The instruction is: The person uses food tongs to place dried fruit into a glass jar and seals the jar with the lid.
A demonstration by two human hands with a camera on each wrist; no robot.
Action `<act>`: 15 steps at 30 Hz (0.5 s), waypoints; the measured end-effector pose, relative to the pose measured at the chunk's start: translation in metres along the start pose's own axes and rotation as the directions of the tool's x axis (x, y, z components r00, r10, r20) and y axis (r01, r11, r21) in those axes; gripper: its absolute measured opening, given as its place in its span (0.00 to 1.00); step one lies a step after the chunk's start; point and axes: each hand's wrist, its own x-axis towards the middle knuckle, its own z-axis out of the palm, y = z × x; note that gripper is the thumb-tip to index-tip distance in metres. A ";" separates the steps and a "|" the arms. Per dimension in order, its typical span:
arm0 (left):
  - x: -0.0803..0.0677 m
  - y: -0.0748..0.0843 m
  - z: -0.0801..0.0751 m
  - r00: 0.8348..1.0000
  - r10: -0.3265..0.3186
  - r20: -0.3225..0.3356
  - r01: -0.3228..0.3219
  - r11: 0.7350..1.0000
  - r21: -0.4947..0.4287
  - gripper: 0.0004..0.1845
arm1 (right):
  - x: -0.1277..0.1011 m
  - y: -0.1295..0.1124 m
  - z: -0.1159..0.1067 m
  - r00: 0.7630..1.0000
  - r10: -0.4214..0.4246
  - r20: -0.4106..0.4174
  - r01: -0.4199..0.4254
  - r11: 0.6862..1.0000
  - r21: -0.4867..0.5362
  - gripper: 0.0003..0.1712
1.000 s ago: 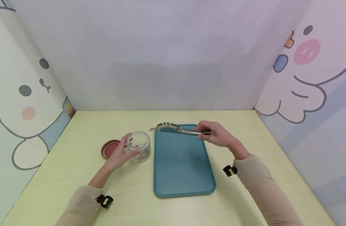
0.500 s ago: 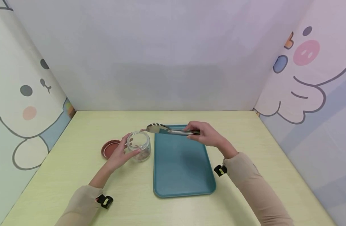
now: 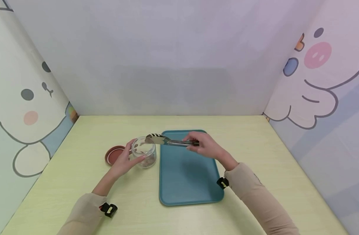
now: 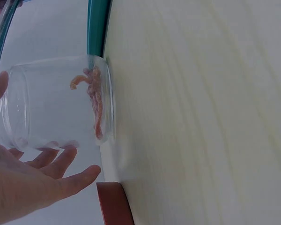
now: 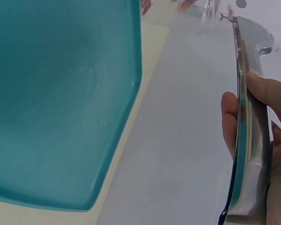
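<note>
My left hand (image 3: 123, 163) holds a clear glass jar (image 3: 151, 159) upright on the table, thumb and fingers spread around its sides. The jar's mouth is uncovered. In the left wrist view, pinkish-brown shrivelled strips (image 4: 95, 101) lie at its bottom. With my right hand (image 3: 208, 147) I grip metal tongs (image 3: 175, 142) by the handle, thumb on one arm and fingers on the other. Their wide slotted tips overlap the jar's mouth in the head view. A small reddish bit (image 5: 231, 11) shows at the tips in the right wrist view.
A blue-green tray (image 3: 191, 182) lies right of the jar, under the tongs and my right hand. Left of the jar, partly behind my left hand, is a reddish-brown lid (image 3: 112, 156). A pale wall (image 3: 173, 91) stands at the table's far edge.
My right hand has moved left and slightly nearer, bringing the tongs and the small bit at their tips from the tray's far left corner to the jar's mouth. My left hand stays put.
</note>
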 end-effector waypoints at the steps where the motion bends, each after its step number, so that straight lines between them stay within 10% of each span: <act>1: 0.000 0.000 0.000 1.000 -0.003 0.000 0.003 1.000 -0.001 0.43 | 0.000 0.000 0.001 1.000 0.004 0.001 -0.004 1.000 -0.002 0.12; 15: 0.002 -0.001 0.000 1.000 -0.031 -0.003 0.031 1.000 0.000 0.44 | -0.020 0.002 -0.002 0.984 0.087 -0.155 -0.093 0.995 -0.032 0.17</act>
